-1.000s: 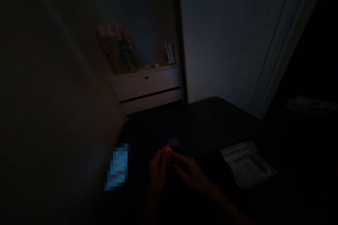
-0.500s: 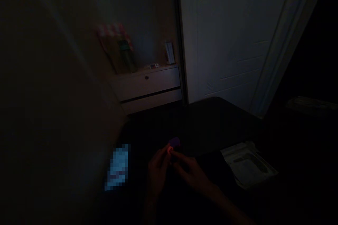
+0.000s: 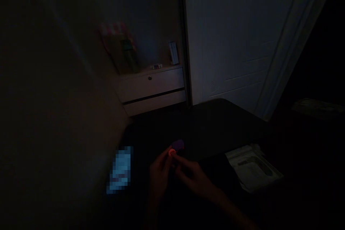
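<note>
The room is very dark. A small ring-shaped thing (image 3: 171, 152) glows orange-red at the fingertips of both hands; its kind cannot be made out. From the left, my left hand (image 3: 159, 173) pinches it with closed fingers. On the other side my right hand (image 3: 195, 176) has its fingers bent in, the index fingertip against the glowing ring. Just behind the fingertips shows a dim purple piece (image 3: 178, 145) with a rounded outline; whether it is joined to the ring cannot be told. Shadow hides the undersides of the fingers.
A dark tabletop (image 3: 215, 122) lies under and beyond the hands. To the right is a pale flat packet (image 3: 253, 169); a bright pixelated patch (image 3: 120, 170) glows at left. Behind stand a drawer unit (image 3: 156, 84) with items on top and a white door (image 3: 229, 36).
The glowing ring has shifted slightly left and shows a clearer round outline. Both hands keep nearly the same place and hold.
</note>
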The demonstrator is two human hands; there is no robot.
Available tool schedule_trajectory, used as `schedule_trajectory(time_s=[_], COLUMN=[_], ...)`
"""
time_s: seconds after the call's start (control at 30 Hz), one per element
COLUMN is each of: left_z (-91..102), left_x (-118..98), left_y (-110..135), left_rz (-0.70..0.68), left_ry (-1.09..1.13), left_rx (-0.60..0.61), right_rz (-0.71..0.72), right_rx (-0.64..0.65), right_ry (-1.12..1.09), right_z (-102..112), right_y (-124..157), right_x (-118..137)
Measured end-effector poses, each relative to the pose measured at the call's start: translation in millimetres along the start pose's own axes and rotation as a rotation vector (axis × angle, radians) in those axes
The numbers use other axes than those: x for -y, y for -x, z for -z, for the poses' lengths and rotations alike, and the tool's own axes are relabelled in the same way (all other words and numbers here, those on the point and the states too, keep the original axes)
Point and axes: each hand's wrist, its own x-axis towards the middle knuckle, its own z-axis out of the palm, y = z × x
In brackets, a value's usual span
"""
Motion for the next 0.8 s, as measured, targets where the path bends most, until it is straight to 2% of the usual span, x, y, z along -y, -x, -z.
schedule_trajectory(time_s=[0.07,0.13,0.23,0.3,0.43,0.63,0.8], left_z=[0.1,-0.2,-2.5,-4.4,-5.3,-2.5,-1.3], left_x=[-2,-3,-2,0,1,-4,-2], left_y=[0,1,2,3,3,2,2], left_rz=[0.039,0.062,0.075,0.061,0.014,-0.155,-0.027], left_ry=[-0.005,0.000,0.058,0.105,0.109,0.017,0.045], left_rx=[-0.024,-0.028,-0.004,0.024,0.083,0.141,0.071], right_rz=[0.006,-0.007,-0.029,-0.027,-0.009,-0.019,0.021], right_rx=[-0.032,-0.118,-0.276,-0.319,-0.266,-0.248,-0.238], right_ry=[-0.011,-0.006,0.007,0.010,-0.008,0.053,0.162], right_z=[0,2,5,6,5,3,16], right_y=[-1,-3,-8,-10,-11,-11,-21], right_x=[4,7,6,4,-1,-1,14])
